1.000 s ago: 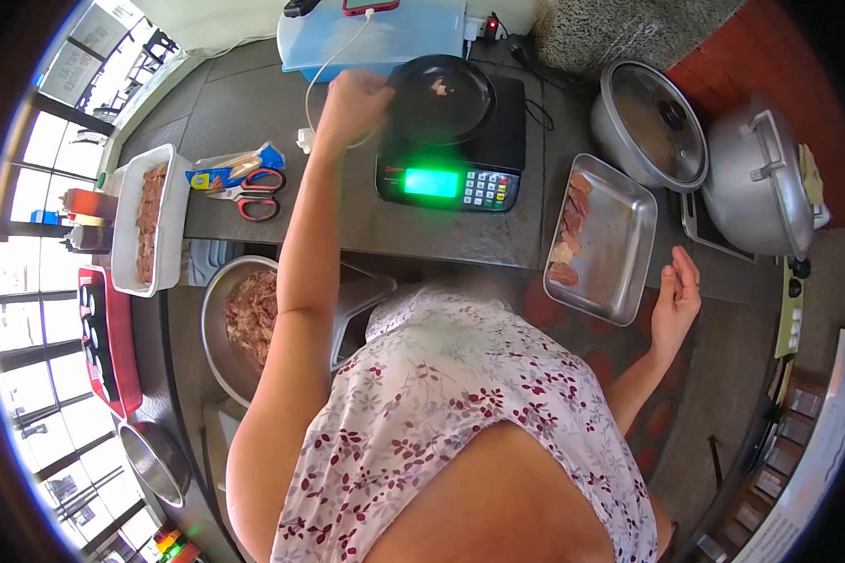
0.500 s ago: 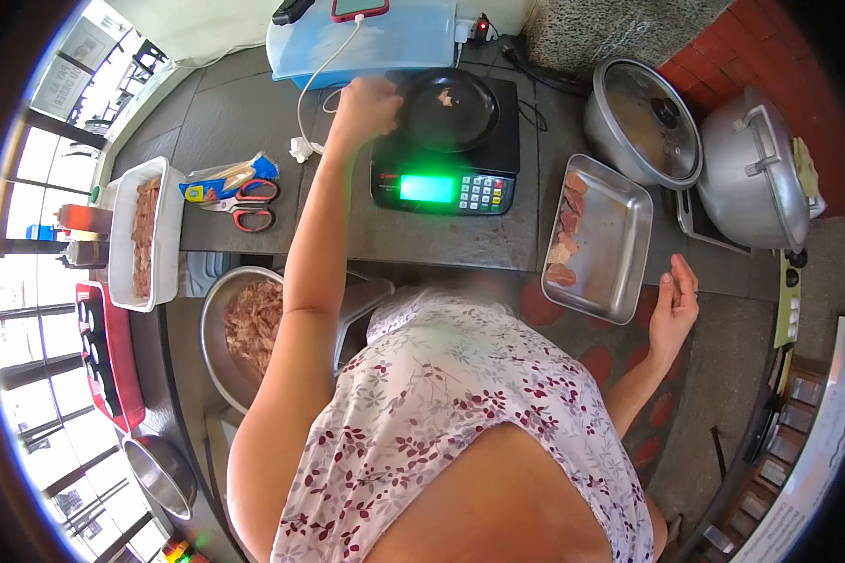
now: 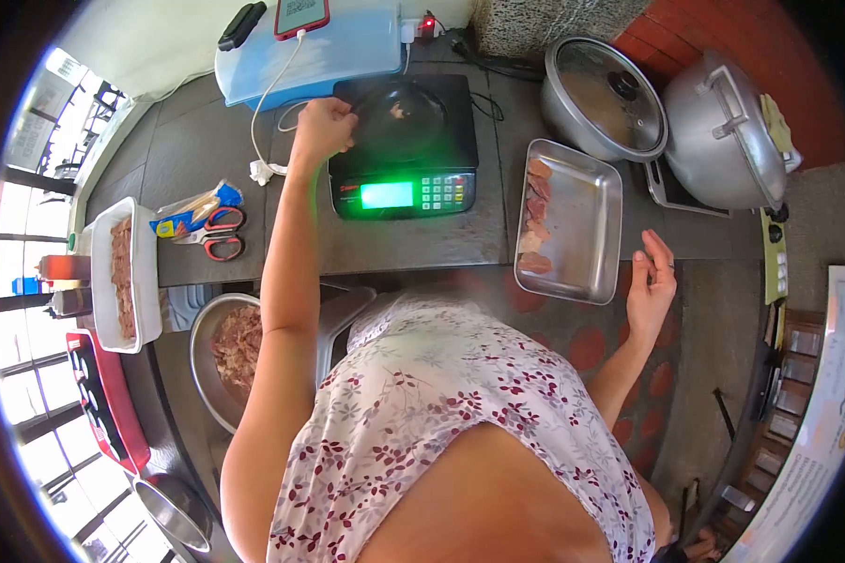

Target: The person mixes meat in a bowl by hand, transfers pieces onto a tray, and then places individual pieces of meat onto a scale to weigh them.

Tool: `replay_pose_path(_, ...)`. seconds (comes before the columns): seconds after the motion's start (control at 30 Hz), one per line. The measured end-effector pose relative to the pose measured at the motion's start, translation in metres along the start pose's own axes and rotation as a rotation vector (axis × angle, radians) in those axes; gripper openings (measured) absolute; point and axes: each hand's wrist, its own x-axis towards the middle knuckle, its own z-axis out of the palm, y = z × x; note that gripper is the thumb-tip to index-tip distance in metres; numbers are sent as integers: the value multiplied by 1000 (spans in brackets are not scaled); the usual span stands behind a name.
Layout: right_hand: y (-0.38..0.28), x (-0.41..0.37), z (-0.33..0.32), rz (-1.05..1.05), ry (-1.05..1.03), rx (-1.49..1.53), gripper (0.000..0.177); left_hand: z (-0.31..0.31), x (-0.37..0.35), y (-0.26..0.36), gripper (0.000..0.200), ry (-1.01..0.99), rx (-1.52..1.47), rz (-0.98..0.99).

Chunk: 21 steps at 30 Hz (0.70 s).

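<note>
My left hand (image 3: 327, 129) is closed, fingers curled at the left rim of a round black plate (image 3: 421, 141). The plate is over the black digital scale (image 3: 352, 199), whose display glows green; a small pale scrap (image 3: 398, 111) lies in it. Whether the rim sits fully between my fingertips is hard to see. My right hand (image 3: 652, 289) hangs open and empty, fingers extended, just right of a steel tray (image 3: 587, 235). Along that tray's left side lies a row of raw meat pieces (image 3: 537, 208).
Scissors (image 3: 223, 235) lie by a plastic packet (image 3: 183, 211), near a white container (image 3: 145, 281) of meat. Below is a steel bowl (image 3: 200, 361) of meat. A lidded pot (image 3: 573, 117) and a larger pot (image 3: 714, 150) stand back right. A cable (image 3: 270, 98) crosses behind my left hand.
The view has shifted, so the counter appears further left. The black plate looks lower over the scale, with my left hand still at its rim. My right hand stays open beside the tray.
</note>
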Motion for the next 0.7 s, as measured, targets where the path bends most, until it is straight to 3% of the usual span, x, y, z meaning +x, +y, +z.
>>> replay_pose_path(0.2,-6,-4,-1,42,-21,10,28,3,2,-5,24,-3,16,37)
replay_pose_path(0.47,2,-2,-1,1,-18,60,27,-2,1,-2,21,-22,143,-55)
replay_pose_path(0.7,1,15,15,-96,-130,9,25,-23,-22,10,29,197,191,111)
